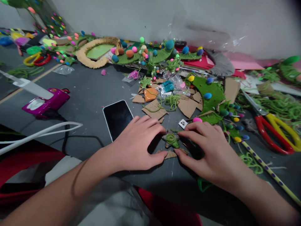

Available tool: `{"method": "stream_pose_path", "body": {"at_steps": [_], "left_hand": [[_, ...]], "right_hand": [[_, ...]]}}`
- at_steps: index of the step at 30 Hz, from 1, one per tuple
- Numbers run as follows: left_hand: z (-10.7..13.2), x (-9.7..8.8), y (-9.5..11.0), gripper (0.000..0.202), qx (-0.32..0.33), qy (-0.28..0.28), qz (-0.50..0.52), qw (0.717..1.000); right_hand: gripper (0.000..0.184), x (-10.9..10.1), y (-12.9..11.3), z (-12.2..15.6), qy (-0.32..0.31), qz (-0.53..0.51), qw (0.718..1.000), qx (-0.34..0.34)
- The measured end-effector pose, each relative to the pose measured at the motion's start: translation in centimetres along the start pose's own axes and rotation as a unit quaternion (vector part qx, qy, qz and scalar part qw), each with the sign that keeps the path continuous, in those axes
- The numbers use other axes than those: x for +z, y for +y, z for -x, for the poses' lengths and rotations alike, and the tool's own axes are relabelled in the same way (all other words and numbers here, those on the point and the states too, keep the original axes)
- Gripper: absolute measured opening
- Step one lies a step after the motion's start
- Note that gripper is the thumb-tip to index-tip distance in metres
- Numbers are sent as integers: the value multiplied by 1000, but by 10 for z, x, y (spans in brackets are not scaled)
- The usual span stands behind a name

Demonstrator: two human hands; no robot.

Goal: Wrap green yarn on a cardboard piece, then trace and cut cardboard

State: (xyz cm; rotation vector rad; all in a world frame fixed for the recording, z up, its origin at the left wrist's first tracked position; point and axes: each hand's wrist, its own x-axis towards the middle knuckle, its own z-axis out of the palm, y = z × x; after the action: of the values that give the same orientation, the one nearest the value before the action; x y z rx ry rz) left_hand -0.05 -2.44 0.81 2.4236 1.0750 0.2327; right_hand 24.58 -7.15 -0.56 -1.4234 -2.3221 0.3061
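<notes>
A small star (172, 139) wrapped in green and greyish yarn, with a green coil at its middle, lies low over the table between my hands. My left hand (138, 144) curves in from the left, its index finger and thumb at the star's left edge. From the right, my right hand (209, 149) has its index finger and thumb at the opposite edge. Both hands hold the star between them by its points. Under it, a scrap of brown cardboard (170, 154) shows near the thumbs. A phone (117, 117) with a dark screen lies partly behind my left hand.
Red-and-yellow scissors (272, 131) and a dotted yellow stick (265, 168) lie at right. Cardboard pieces (188, 105), green yarn (172, 101) and a green panel with pompoms (209, 94) spread behind my hands. A purple power adapter (47, 102) with cables sits left.
</notes>
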Motion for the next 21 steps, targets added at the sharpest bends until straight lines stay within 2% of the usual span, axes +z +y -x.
{"method": "stream_pose_path", "body": {"at_steps": [9, 14, 17, 21], "left_hand": [[-3, 7, 6, 30, -61, 39, -15, 997], [-6, 7, 7, 31, -81, 43, 11, 996], [-6, 6, 6, 28, -77, 61, 29, 995], [-4, 4, 1, 23, -48, 112, 48, 991]], "right_hand": [[23, 4, -1, -2, 34, 6, 999, 13], [25, 3, 0, -2, 65, 2, 998, -2], [26, 2, 0, -1, 77, -1, 997, -6], [31, 0, 3, 0, 84, -19, 996, -17]]}}
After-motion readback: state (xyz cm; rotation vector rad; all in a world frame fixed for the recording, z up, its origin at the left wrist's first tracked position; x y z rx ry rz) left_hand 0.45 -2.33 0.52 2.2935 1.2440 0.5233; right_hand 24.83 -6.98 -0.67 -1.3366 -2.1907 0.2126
